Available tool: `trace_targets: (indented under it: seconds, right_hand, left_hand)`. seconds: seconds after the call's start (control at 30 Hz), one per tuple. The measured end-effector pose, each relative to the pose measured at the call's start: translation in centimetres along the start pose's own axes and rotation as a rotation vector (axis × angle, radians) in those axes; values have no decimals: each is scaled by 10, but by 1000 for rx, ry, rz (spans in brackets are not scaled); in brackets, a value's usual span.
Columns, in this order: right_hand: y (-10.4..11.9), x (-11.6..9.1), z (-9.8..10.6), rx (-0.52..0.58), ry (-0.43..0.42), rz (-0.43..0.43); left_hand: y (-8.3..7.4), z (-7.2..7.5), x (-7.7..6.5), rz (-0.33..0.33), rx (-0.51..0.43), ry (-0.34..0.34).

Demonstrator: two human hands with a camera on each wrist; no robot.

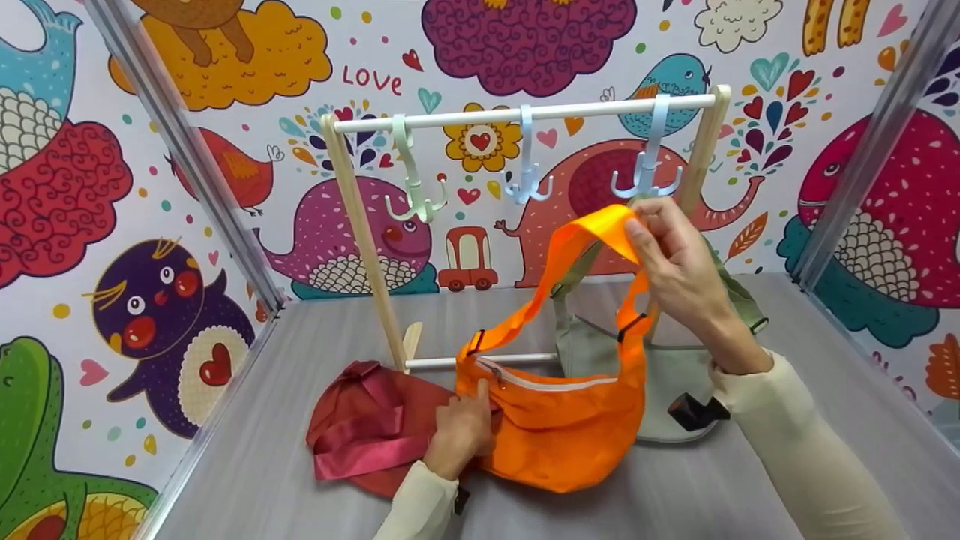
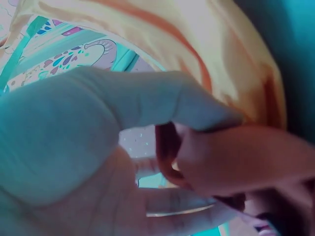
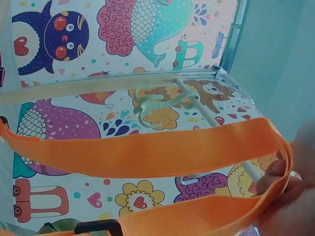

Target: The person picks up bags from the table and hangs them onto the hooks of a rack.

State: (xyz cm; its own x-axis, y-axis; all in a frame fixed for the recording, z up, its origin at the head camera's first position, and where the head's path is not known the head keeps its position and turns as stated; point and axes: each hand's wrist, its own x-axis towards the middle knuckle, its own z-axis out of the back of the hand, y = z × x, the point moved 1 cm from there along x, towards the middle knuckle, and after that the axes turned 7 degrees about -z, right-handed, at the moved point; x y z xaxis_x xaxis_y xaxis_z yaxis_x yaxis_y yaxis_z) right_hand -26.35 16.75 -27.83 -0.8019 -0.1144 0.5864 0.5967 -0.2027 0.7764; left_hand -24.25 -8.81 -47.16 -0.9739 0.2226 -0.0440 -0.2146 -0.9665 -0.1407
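An orange bag (image 1: 562, 427) lies on the grey table (image 1: 300, 352) in front of a small wooden rack (image 1: 360, 225). My right hand (image 1: 671, 262) pinches the top of its orange strap (image 1: 600, 229) and holds it up just below the right blue hook (image 1: 646, 176). The same strap (image 3: 147, 152) crosses the right wrist view, with my fingers (image 3: 275, 172) on it at right. My left hand (image 1: 461, 431) grips the bag's left end by the zipper; in the left wrist view its fingers (image 2: 147, 103) curl onto orange fabric (image 2: 221, 54).
A red bag (image 1: 367, 424) lies left of the orange one, a grey-green bag (image 1: 675, 375) behind it. The rack's white bar (image 1: 525, 112) carries a green hook (image 1: 412, 195) and a middle blue hook (image 1: 527, 184), both bare. Patterned walls enclose the table.
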Motion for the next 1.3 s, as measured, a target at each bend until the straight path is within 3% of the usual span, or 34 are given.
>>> trace_targets:
  seconds: [0.37,0.6,0.67,0.93,1.1,1.3]
  right_hand:
    - [-21,-10,3,-41,107,-58]
    - [-32,-20,1,-101,209,-80]
    - [-34,-22,1,-116,224,-70]
    - [-39,-28,1,-119,345,-28]
    - [-39,-29,3,-130,387,-28]
    - [-38,-28,6,-119,423,-29]
  left_hand:
    - [-3,8,3,-54,-66,38]
    - [-15,22,6,-152,-46,-101]
    - [-20,27,10,-147,-75,-122]
    - [-35,40,24,-148,-178,-314]
    - [-40,43,34,-233,-258,-339]
    - [-40,41,45,-321,-430,-285]
